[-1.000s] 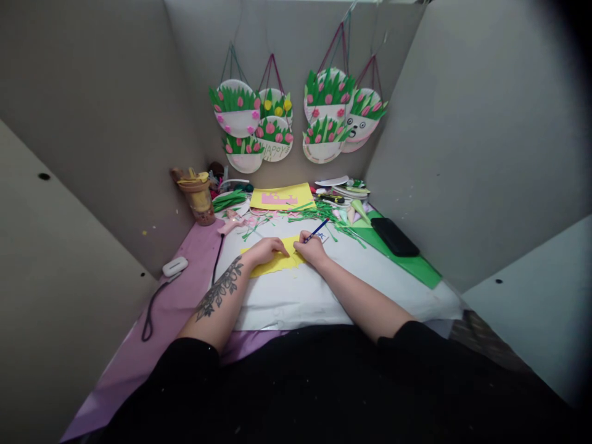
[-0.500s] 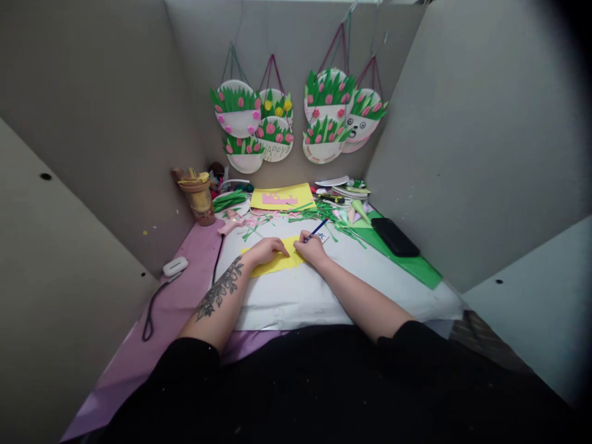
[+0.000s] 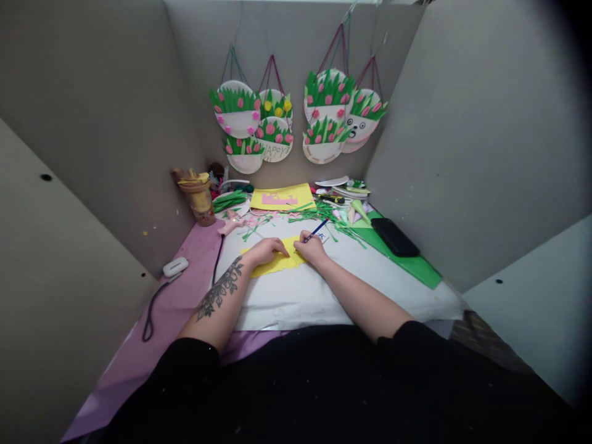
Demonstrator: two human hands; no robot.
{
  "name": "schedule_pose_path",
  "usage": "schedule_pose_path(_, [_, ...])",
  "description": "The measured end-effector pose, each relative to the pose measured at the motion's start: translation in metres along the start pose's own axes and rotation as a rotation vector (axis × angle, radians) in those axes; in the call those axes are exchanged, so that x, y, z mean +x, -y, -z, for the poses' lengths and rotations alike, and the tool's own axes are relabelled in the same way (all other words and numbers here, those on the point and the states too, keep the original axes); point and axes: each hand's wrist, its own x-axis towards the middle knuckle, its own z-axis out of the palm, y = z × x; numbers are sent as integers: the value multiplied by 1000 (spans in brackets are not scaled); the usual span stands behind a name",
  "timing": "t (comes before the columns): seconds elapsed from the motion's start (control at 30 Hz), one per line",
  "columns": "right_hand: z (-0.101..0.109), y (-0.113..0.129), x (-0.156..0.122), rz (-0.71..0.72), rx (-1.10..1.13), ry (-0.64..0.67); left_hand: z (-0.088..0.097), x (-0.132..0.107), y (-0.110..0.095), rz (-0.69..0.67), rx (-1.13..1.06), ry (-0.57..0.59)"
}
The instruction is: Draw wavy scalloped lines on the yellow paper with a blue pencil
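A yellow sheet of paper (image 3: 272,266) with an uneven edge lies on the white covering (image 3: 296,302) of the table. My left hand (image 3: 267,250) rests on the sheet, its fingers stretched out toward the right. Between the fingers of my right hand (image 3: 311,248) is a dark blue pencil (image 3: 317,229), slanting up to the right. Its tip is low over the yellow paper, close to my left fingertips; contact is too small to make out. Blue marks show on the white surface just beyond my right hand.
Green paper scraps (image 3: 324,216) and a yellow sheet with pink cutouts (image 3: 282,197) lie behind. A pink glue gun (image 3: 230,226) and a cup (image 3: 200,198) stand left. A black phone-like object (image 3: 395,237) lies right on green paper. Decorated paper plates (image 3: 329,98) hang behind.
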Motion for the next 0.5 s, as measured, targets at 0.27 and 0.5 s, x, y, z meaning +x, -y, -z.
schedule_pose_path(0.27, [0,0,1,19,-27,-18,1,0,-1,-1,0,1])
schedule_pose_path(0.5, [-1,-1,2,34,-57,-27,1,0,-2,-13,-3,-2])
